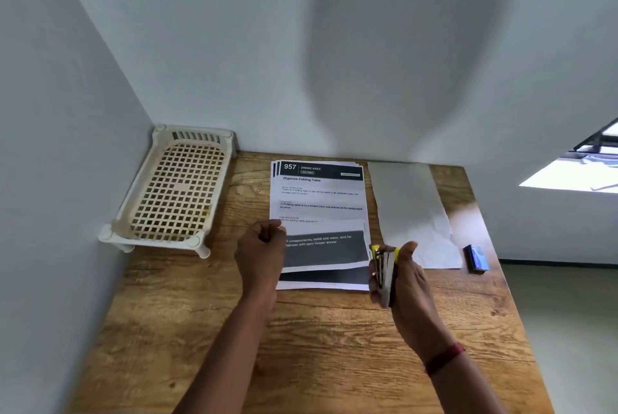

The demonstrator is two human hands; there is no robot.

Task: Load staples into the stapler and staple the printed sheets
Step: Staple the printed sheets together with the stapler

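At the lower right corner of the printed sheets (321,199), the right hand (409,283) is clamped around the stapler (384,275), with the thumb laid along its right side and the fingers wrapped behind its left side. The stapler is held on edge just beside the stack's right edge, its long axis running almost straight away from the person, the yellow-tipped end pointed towards the wall and the silver end towards the person; whether its magazine is open cannot be told. A red band (444,358) is worn on the right wrist. At the left edge of the printed sheets, about level with the lower third of the stack, the left hand (262,246) is seen with its fingers curled into a loose fist, the knuckles touching or just over the paper's edge; whether anything is pinched inside cannot be told. The two hands are kept apart, with the width of the stack between them. The printed sheets are laid slightly fanned on the wooden table (334,346), the long axis directed away from the person and the black header "957 DINING AREA" placed at the far end; a dark grey band is printed across the near end. Just to the right of the stack a blank white sheet (411,209) is laid, and farther right, near the table's edge, a small blue box (476,258) is set. Well to the left of the stack, in the corner of the walls, a cream plastic lattice tray (177,193) is stood on short legs.
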